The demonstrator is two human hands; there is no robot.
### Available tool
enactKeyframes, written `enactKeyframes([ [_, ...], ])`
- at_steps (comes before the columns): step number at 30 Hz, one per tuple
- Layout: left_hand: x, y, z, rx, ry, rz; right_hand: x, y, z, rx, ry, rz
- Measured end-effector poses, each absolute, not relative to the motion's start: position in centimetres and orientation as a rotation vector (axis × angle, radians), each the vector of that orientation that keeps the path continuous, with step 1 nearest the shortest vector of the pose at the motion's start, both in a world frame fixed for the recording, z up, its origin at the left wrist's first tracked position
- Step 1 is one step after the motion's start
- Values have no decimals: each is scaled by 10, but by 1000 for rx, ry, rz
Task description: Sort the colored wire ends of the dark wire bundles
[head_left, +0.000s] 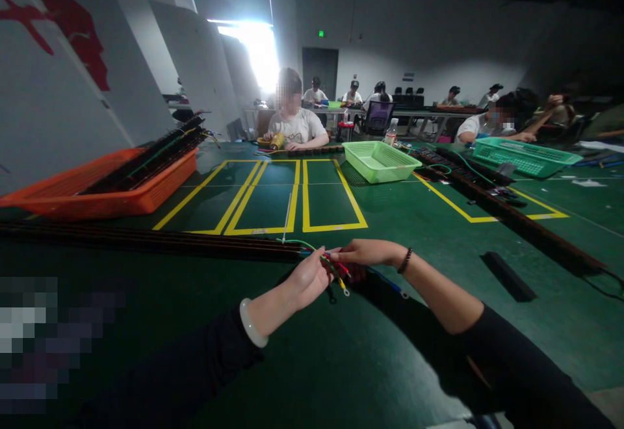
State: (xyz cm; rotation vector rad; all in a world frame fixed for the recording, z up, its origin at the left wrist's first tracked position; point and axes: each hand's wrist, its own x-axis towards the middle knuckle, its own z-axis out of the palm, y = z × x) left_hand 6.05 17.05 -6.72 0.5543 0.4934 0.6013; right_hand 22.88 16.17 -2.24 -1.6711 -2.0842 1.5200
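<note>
My left hand (308,279), with a pale bangle at the wrist, is closed round a bundle of coloured wires (340,266). Red, yellow-green and blue wires come out of it, some ending in ring terminals. My right hand (373,253), with a dark beaded bracelet, pinches the same wires beside my left hand. A blue wire (387,281) with a ring terminal reaches out under the right wrist. Left of my hands, long dark strips (146,242) lie across the green table (312,364), and the wires run from their right end. A white cable tie (288,218) stands up near that end.
An orange basket (160,190) with dark strips is at the left. A light green basket (383,161) and a teal basket (526,156) stand farther back. Another long strip (541,227) and a short black piece (507,276) lie right. A person (299,127) sits opposite.
</note>
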Motion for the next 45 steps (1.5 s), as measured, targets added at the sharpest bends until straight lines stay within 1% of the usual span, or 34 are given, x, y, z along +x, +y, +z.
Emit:
enactKeyframes([
  [1,60,170,-66,571,481,586,229,163,-28,-1545,-1989,1672],
  [3,60,170,-65,596,453,559,228,164,-36,-1394,-1816,1839],
  [6,59,171,-67,570,459,555,225,163,-43,-1304,-1664,1929],
  [8,60,173,-70,519,490,590,223,163,-43,-1298,-1663,1909],
  [11,60,175,-74,479,532,632,221,164,-39,-1408,-1817,1670],
  [15,62,170,-72,484,543,626,216,160,-26,-1642,-2147,1127],
  [20,62,165,-74,511,579,684,199,147,-15,-1870,-2398,305],
  [22,62,165,-76,524,582,699,191,140,-15,-1973,-2445,74],
  [24,62,166,-78,524,580,709,184,135,-14,-2030,-2505,-72],
  [27,61,167,-78,499,577,699,180,128,-5,-2054,-2535,-203],
  [30,61,169,-77,509,564,692,181,123,11,-2108,-2421,-281],
  [34,60,171,-79,524,502,675,183,116,25,-2030,-2445,-171],
  [36,59,172,-79,516,499,654,180,114,21,-1926,-2538,-129],
  [38,59,172,-78,524,507,636,175,112,11,-1865,-2595,-175],
  [41,59,170,-75,538,520,611,165,110,-6,-1856,-2617,-297],
  [45,60,167,-73,529,542,596,156,107,-18,-1914,-2639,-312],
])
